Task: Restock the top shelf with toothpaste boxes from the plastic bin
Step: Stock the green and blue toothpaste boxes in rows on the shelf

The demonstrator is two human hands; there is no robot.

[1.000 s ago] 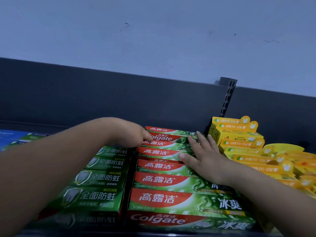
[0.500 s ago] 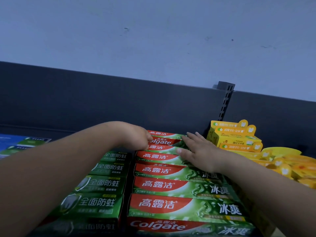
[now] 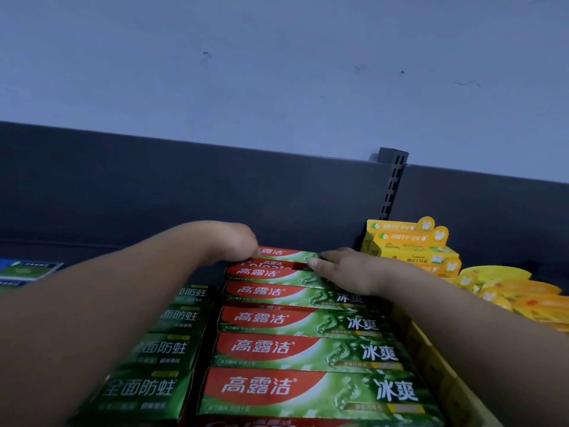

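**Top shelf, contents left to right, placed against the red-and-green column [image 3: 292,349] of toothpaste boxes**

- Blue-and-green packs [image 3: 27,269]: lying well to the left of the column, untouched.
- Dark green boxes [image 3: 160,349]: sitting just left of the column, in a row running back.
- Left grip [image 3: 237,241]: curling round the left end of the rearmost box [image 3: 286,255], thumb touching it.
- Rearmost box: resting at the back of the column, on top of its neighbours and near the back panel [image 3: 154,186].
- Right grip [image 3: 345,269]: lying over the box's right end. A second ago it was lying flat with fingers spread, nearer the front. It is now sitting further back with fingers together; whether it is clasping or only pressing cannot be told.
- Yellow boxes [image 3: 409,245]: standing just right of the column.
- Plastic bin: not in view.

Judgement: this box is being seated, so the column is nearing full.
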